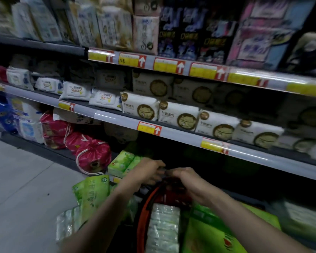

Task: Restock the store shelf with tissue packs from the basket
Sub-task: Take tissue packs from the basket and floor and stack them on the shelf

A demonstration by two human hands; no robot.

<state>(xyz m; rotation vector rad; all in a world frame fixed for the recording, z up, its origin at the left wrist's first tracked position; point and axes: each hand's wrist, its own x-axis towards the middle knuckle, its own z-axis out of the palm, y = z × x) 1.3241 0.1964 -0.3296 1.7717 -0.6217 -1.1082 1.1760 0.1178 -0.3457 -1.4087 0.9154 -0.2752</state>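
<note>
Head view has the left hand (150,172) and right hand (187,179), each grip curled on the basket (144,212), tissue packs (162,227) piled inside, few green packs (120,163) on the bottom shelf (62,154): restocking looks barely begun.

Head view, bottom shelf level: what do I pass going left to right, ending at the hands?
In order: blue packs → white pack → red drawstring bags → green tissue packs → left hand → right hand.
</note>
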